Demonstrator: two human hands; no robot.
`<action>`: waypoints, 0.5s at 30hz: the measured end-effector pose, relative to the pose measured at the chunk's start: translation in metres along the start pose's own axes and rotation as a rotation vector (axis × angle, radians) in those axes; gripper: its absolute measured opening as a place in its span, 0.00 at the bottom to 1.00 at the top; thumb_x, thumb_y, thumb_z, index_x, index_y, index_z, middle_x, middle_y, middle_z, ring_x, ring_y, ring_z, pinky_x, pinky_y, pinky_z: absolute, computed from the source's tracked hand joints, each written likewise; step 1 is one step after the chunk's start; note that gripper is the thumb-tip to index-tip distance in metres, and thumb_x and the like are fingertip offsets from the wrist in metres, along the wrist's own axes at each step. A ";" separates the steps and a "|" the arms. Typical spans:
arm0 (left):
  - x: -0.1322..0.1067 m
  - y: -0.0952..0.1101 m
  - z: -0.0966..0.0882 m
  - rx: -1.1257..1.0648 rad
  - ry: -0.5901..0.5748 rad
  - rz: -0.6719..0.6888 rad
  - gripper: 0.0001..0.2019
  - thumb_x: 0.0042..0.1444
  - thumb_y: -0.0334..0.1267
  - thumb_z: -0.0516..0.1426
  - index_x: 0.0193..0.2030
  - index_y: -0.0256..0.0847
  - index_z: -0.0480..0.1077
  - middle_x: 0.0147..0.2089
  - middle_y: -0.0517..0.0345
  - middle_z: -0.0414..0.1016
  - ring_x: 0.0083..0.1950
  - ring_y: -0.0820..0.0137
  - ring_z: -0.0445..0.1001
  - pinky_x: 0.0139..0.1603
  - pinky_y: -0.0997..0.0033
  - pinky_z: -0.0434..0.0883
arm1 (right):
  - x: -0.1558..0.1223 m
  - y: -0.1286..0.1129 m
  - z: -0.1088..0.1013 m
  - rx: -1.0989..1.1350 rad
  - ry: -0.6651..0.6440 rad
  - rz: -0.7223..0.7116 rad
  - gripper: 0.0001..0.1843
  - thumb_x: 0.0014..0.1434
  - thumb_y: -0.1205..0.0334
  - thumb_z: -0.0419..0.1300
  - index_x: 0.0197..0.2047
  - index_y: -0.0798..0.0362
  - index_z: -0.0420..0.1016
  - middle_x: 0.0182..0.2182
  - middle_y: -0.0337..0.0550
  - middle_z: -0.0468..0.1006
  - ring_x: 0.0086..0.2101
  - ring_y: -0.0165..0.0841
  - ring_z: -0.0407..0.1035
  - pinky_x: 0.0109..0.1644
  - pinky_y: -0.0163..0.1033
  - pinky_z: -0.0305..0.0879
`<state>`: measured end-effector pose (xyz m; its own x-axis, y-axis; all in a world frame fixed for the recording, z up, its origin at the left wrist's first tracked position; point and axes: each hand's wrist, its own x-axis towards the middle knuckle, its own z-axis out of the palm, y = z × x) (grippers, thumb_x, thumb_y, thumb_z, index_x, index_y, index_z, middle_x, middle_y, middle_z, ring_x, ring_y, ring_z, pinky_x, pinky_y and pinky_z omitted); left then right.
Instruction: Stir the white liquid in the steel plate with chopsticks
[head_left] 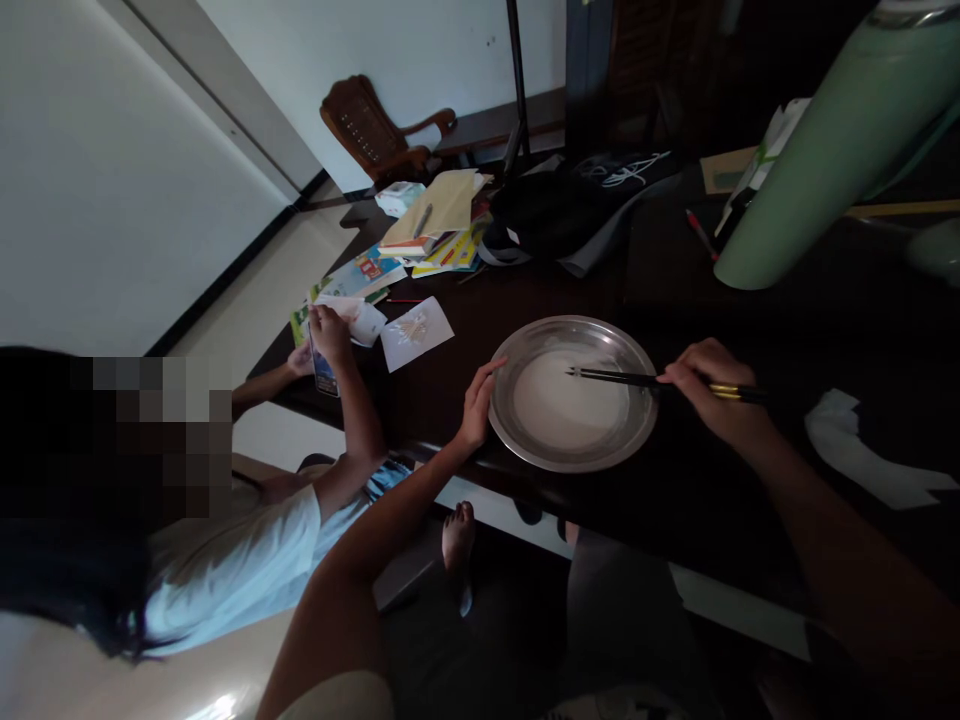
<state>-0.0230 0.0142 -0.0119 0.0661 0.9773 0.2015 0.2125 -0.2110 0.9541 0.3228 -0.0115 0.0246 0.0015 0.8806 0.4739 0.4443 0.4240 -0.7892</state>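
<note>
A wide, shallow metal bowl (647,420) stands on the dark table with a whitish, cloudy content (559,410) in its bottom. My left hand (476,405) holds the bowl by its left rim, fingers lying along the edge; its thumb is hard to make out. In my right hand (716,390), right of the bowl, are black chopsticks (622,377) with gold bands near the back end. Their tips reach over the middle of the bowl, close together with nothing visible between them. I cannot tell whether they touch the whitish content.
At left, another person's hand (330,335) holds white paper and a phone-like object. A white sheet (439,335) with small sticks lies nearby. Books (450,250), a black bag (555,215), a tall green bottle (817,160) and a crumpled white tissue (862,455) rest on the table.
</note>
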 end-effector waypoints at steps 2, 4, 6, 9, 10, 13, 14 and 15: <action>0.000 0.000 0.000 -0.001 -0.006 0.005 0.26 0.68 0.60 0.53 0.57 0.43 0.77 0.60 0.47 0.79 0.64 0.50 0.75 0.69 0.46 0.68 | -0.001 0.002 -0.006 0.063 0.052 0.046 0.26 0.68 0.40 0.58 0.23 0.45 0.77 0.24 0.41 0.71 0.30 0.38 0.67 0.36 0.48 0.63; 0.000 0.001 0.000 -0.011 -0.002 0.008 0.26 0.67 0.61 0.53 0.56 0.44 0.77 0.60 0.48 0.80 0.64 0.51 0.75 0.69 0.46 0.68 | -0.002 0.001 -0.008 0.147 0.039 0.079 0.28 0.70 0.41 0.57 0.22 0.45 0.77 0.25 0.41 0.71 0.30 0.37 0.68 0.36 0.47 0.64; 0.000 0.002 0.000 -0.016 0.001 0.005 0.26 0.67 0.61 0.53 0.56 0.44 0.78 0.59 0.48 0.80 0.64 0.52 0.75 0.70 0.47 0.68 | -0.002 -0.002 -0.004 0.170 -0.047 0.061 0.28 0.69 0.41 0.57 0.22 0.45 0.78 0.24 0.41 0.72 0.29 0.37 0.68 0.36 0.47 0.64; -0.001 0.003 0.000 -0.015 -0.002 -0.001 0.26 0.67 0.61 0.53 0.56 0.44 0.78 0.60 0.49 0.80 0.64 0.53 0.75 0.70 0.49 0.68 | -0.001 -0.008 0.004 0.073 -0.158 -0.011 0.25 0.66 0.37 0.61 0.25 0.44 0.80 0.24 0.41 0.75 0.30 0.38 0.68 0.37 0.48 0.65; -0.001 0.003 0.000 -0.017 -0.002 -0.004 0.26 0.66 0.61 0.54 0.56 0.45 0.78 0.60 0.50 0.80 0.64 0.54 0.75 0.69 0.50 0.68 | 0.000 -0.009 0.005 0.038 -0.155 -0.028 0.24 0.64 0.37 0.62 0.25 0.44 0.80 0.23 0.41 0.76 0.30 0.38 0.68 0.37 0.48 0.65; -0.001 0.005 0.001 -0.017 0.002 -0.015 0.25 0.66 0.62 0.54 0.55 0.46 0.78 0.59 0.50 0.81 0.62 0.53 0.76 0.66 0.51 0.70 | 0.001 -0.005 0.000 0.004 -0.019 0.001 0.26 0.64 0.35 0.61 0.24 0.44 0.79 0.23 0.41 0.74 0.30 0.38 0.67 0.37 0.49 0.65; -0.001 0.005 0.001 -0.012 0.006 -0.014 0.25 0.66 0.62 0.54 0.55 0.46 0.78 0.59 0.50 0.81 0.62 0.53 0.76 0.66 0.51 0.70 | 0.001 -0.003 -0.004 0.025 0.038 0.027 0.27 0.65 0.35 0.60 0.23 0.44 0.78 0.23 0.41 0.73 0.30 0.38 0.67 0.38 0.49 0.65; -0.001 0.005 0.001 -0.007 0.009 -0.010 0.25 0.66 0.61 0.54 0.54 0.46 0.78 0.59 0.50 0.81 0.62 0.53 0.76 0.66 0.51 0.70 | 0.001 -0.002 -0.007 0.060 0.080 0.056 0.28 0.67 0.36 0.58 0.22 0.44 0.78 0.24 0.42 0.72 0.30 0.38 0.67 0.38 0.49 0.65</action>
<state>-0.0210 0.0121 -0.0073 0.0554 0.9796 0.1933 0.2067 -0.2007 0.9576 0.3282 -0.0132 0.0289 0.0971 0.8844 0.4564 0.3875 0.3888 -0.8359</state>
